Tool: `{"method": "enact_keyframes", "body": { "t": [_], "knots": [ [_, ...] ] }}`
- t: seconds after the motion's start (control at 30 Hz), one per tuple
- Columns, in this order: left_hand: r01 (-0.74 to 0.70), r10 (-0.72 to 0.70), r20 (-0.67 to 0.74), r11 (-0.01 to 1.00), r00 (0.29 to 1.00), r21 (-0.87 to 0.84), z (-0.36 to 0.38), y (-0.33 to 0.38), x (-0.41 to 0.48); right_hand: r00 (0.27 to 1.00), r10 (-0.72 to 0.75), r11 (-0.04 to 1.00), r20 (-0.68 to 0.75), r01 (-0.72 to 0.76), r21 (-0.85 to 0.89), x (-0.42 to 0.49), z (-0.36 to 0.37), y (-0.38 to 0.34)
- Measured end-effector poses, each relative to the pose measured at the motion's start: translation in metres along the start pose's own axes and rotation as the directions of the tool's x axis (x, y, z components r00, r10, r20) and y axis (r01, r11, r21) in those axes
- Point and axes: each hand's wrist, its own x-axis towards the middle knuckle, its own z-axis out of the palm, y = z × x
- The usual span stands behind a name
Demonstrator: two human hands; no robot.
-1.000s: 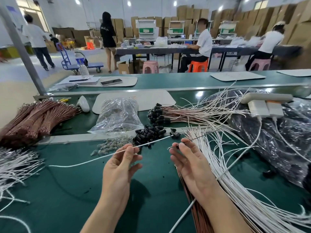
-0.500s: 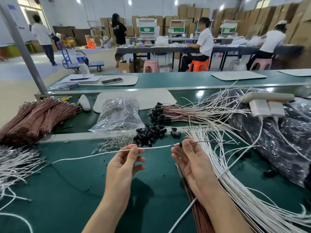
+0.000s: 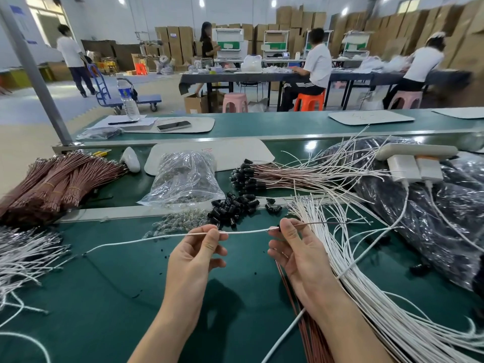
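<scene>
The green-topped workbench (image 3: 104, 297) spread under everything. On its right lay a big crinkled black plastic bag (image 3: 424, 231), and against it a thick fan of loose white wires (image 3: 366, 289) that ran beneath my right forearm. Banded bundles of reddish-brown wires (image 3: 57, 179) were stacked well off to the left, and a clear plastic bag of small parts (image 3: 183, 176) sat beyond the middle. A pile of small black plastic caps (image 3: 233, 208) lay just behind my fingers.

I held one long white wire (image 3: 146, 239) above the bench, its long axis nearly level from left to right. Its free end drooped left to touch the green surface; its right end pointed at my right fingertips. My left hand (image 3: 195, 255) pinched it between thumb and forefinger, the other fingers loosely curled. My right hand (image 3: 296, 255) pinched that right end, where a thin dark wire (image 3: 319, 223) ran on rightward over the white fan.
</scene>
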Motion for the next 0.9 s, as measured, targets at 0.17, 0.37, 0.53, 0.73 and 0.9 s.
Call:
{"method": "enact_keyframes", "body": {
  "t": [0.17,0.37,0.53,0.73,0.9],
  "knots": [
    [0.009,-0.009,0.014,1.0,1.0,-0.006,-0.001,0.0,0.0,0.999,-0.035,0.997,0.005,0.035,-0.062,-0.001,0.001,0.0],
    [0.002,-0.003,0.024,1.0,1.0,0.025,0.001,0.002,-0.001,0.998,-0.058,0.996,0.009,0.059,-0.063,-0.002,0.0,-0.002],
    [0.043,-0.043,0.021,0.999,0.999,-0.004,0.002,0.003,-0.002,0.996,-0.085,0.988,0.025,0.087,-0.126,-0.004,0.001,-0.002],
    [0.16,-0.152,0.058,0.972,0.987,-0.171,0.007,0.007,-0.005,0.995,-0.084,0.984,0.05,0.091,-0.154,-0.004,0.001,0.001],
    [0.181,-0.17,0.069,0.955,0.983,-0.233,0.009,0.011,-0.006,0.997,-0.069,0.986,0.044,0.075,-0.152,-0.005,0.0,0.001]
  ]
}}
